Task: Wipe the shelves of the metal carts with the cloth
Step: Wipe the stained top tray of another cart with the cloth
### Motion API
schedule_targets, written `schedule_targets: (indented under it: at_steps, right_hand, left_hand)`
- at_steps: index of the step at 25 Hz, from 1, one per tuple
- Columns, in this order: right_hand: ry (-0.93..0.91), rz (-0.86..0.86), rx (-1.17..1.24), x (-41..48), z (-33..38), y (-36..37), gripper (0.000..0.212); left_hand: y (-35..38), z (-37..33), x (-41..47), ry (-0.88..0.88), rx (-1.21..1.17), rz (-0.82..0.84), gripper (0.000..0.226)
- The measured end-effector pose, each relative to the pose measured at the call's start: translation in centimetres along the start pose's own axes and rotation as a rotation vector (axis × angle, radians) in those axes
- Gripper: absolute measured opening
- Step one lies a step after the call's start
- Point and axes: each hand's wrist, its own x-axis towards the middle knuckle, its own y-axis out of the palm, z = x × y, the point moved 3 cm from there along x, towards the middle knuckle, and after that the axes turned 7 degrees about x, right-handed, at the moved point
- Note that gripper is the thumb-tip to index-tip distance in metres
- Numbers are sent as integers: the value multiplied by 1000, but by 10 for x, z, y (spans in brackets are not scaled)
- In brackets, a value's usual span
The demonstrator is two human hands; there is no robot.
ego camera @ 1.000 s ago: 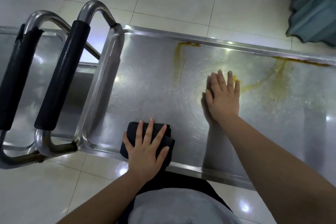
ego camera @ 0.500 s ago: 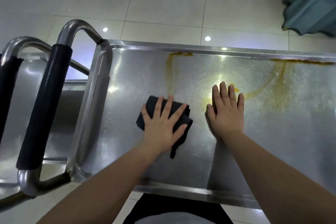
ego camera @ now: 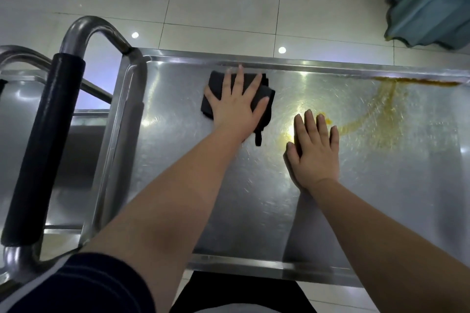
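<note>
Both of our hands lie flat on the top shelf [ego camera: 254, 211] of the metal cart. Our left hand [ego camera: 236, 107] is spread wide, fingers straight, pressing the dark cloth [ego camera: 266, 99] down onto the metal. The cloth sits under the palm, close against the shelf's far rim, and a thin tail of it pokes out on the thumb side. Our right hand [ego camera: 314, 147], just beside the left and nearer to us, rests palm-down on bare steel with fingers straight and close together, holding nothing. From its fingertips a yellow-brown stain [ego camera: 381, 99] runs off toward the far rim. Left of our left hand rises the cart's handle [ego camera: 43, 150] with its black grip, and past that a second cart [ego camera: 15, 99].
</note>
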Motion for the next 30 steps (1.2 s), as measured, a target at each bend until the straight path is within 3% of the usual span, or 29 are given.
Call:
schedule_targets:
  at_steps: [4, 10, 13, 22, 25, 30]
  right_hand:
    - [12, 14, 23, -1, 2, -4, 65]
    - [-1, 10, 19, -5, 3, -4, 64]
    - [-11, 1, 16, -6, 2, -2, 64]
    - [-9, -24, 26, -2, -1, 1, 64]
    - [-8, -15, 37, -1, -2, 0, 65]
    - [3, 23, 73, -2, -1, -5, 66]
  left_hand:
    - [13, 1, -117, 63, -7, -44, 59]
    - [35, -17, -270, 160, 65, 66, 60]
    - [26, -16, -235, 156, 69, 49, 58]
    - [-6, -38, 38, 32, 16, 88, 58]
    - [-5, -36, 34, 39, 22, 35, 55]
    - [12, -34, -101, 80, -2, -76, 54]
